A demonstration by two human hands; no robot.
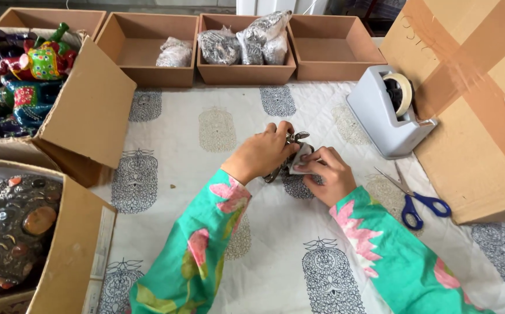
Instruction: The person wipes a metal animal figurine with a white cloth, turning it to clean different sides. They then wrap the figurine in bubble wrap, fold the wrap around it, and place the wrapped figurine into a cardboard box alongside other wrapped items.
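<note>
Mid-frame on the desk (165, 232), left hand (264, 152) grips a small metal figurine (290, 152); right hand (326, 173) pinches white wrapping (302, 160) against it, mid-wrap; folding it snug looks next.

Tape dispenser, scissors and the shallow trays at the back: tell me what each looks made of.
Tape dispenser: smooth grey moulded plastic by its look, matt, with rounded edges.
Scissors: bright metal blades that catch the light; blue handle loops, probably plastic.
Shallow trays: flat brown boards with square corners and a dull surface, likely fibreboard or thick card; the picture leaves open which.
</note>
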